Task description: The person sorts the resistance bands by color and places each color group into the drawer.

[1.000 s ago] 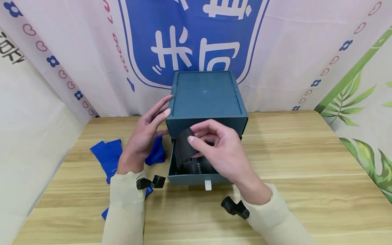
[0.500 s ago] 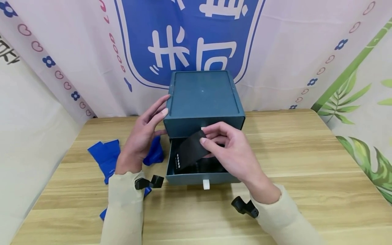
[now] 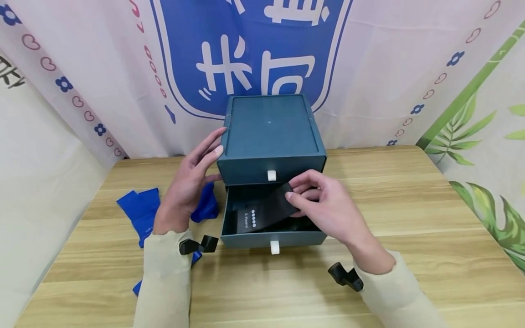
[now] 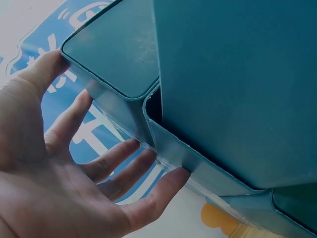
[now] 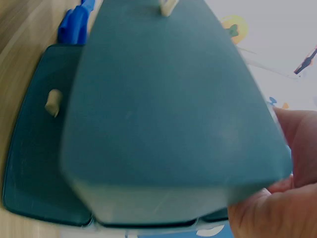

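The right hand [image 3: 326, 207], right of centre in the head view, pinched one end of the black band [image 3: 268, 212] between thumb and fingers. The band slanted from that grip down to the left, into the lower drawer [image 3: 246, 241], which jutted from the box [image 3: 272, 132]. "X-Heavy" and a row of white dots were printed near its lower end. Something else dark lay beneath it, too shadowed to make out.

The left hand [image 3: 182, 189] was spread wide at the box's left side; in the left wrist view its fingers stood well apart, some tips against the wall.

The box stood mid-frame on the table [image 3: 410, 209], before a printed cloth [image 3: 369, 91]. Its front bore a white upper tab [image 3: 271, 175], and the drawer a matching lower tab [image 3: 275, 247]. At left lay blue pieces — a blue strip [image 3: 141, 212] outside the left wrist, a blue bundle [image 3: 206, 204] between hand and drawer, and bits partly hidden by the left sleeve [image 3: 165, 278].
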The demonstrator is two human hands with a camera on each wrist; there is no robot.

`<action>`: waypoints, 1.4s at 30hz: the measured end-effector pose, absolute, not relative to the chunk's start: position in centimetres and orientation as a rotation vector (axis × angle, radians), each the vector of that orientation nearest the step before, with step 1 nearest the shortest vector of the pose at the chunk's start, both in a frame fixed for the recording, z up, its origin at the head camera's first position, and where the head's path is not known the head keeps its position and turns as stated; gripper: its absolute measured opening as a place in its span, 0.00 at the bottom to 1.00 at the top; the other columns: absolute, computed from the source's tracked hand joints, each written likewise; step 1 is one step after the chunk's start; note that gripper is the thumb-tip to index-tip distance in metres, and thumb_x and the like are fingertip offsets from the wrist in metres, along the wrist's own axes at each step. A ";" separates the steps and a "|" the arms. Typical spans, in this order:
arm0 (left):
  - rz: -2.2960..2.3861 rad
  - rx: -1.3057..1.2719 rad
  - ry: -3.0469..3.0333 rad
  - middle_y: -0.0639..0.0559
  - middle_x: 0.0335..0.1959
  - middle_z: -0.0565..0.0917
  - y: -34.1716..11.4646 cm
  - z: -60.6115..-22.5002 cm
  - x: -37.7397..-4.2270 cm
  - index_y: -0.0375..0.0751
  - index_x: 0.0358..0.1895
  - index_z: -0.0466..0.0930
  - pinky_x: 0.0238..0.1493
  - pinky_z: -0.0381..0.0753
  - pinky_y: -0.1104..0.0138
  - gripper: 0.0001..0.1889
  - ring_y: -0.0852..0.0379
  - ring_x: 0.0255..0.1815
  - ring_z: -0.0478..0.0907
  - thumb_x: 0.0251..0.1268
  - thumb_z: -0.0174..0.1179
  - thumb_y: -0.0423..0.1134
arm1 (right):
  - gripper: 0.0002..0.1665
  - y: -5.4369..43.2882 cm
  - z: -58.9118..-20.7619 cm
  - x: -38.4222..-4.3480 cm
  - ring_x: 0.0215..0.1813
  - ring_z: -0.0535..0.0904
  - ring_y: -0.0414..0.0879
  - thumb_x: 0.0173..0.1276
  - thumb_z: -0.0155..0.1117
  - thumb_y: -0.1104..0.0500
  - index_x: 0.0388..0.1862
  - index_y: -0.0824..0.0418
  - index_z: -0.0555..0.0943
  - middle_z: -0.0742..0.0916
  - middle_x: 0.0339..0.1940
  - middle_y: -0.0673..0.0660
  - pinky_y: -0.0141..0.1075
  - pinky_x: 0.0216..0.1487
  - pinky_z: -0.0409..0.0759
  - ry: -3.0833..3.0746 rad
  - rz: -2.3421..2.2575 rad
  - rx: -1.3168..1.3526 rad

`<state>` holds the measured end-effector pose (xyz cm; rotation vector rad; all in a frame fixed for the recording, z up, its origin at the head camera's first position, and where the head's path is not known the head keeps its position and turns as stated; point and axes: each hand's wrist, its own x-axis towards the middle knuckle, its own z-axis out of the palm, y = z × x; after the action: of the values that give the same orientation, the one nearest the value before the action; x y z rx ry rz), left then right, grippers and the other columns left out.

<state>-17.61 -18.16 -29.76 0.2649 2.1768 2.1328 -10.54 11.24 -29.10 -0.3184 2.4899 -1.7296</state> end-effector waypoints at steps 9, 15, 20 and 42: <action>2.143 0.262 2.171 0.57 0.85 0.67 -18.2 -29.9 -17.7 0.73 0.81 0.67 0.71 0.73 0.42 0.27 0.48 0.81 0.65 0.84 0.54 0.57 | 0.13 11.9 -29.5 -10.7 0.36 0.92 0.45 0.76 0.71 0.59 0.54 0.63 0.84 0.90 0.44 0.61 0.37 0.40 0.92 2.552 -1.618 -0.344; 2.141 0.277 2.171 0.56 0.85 0.67 -18.2 -29.9 -17.7 0.72 0.81 0.68 0.69 0.75 0.44 0.27 0.49 0.80 0.64 0.84 0.54 0.56 | 0.14 12.0 -29.4 -10.6 0.33 0.92 0.45 0.76 0.72 0.58 0.54 0.63 0.84 0.91 0.44 0.60 0.37 0.39 0.92 2.539 -1.618 -0.363; 2.140 0.271 2.172 0.57 0.85 0.67 -18.2 -29.8 -17.7 0.72 0.81 0.68 0.71 0.74 0.43 0.27 0.49 0.81 0.64 0.84 0.54 0.57 | 0.15 12.1 -29.2 -10.6 0.33 0.92 0.47 0.76 0.72 0.58 0.55 0.64 0.83 0.90 0.46 0.62 0.39 0.38 0.92 2.519 -1.612 -0.346; 2.143 0.258 2.173 0.57 0.86 0.65 -18.1 -29.8 -17.6 0.73 0.81 0.67 0.74 0.70 0.35 0.27 0.48 0.83 0.62 0.83 0.55 0.56 | 0.11 12.6 -28.6 -10.3 0.36 0.91 0.42 0.73 0.74 0.54 0.50 0.56 0.86 0.93 0.41 0.54 0.39 0.40 0.89 2.743 -1.372 -0.299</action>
<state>-17.65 -18.10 -29.79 0.2582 2.1733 2.1427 -10.26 12.57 -28.56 -0.2990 2.7427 -1.3718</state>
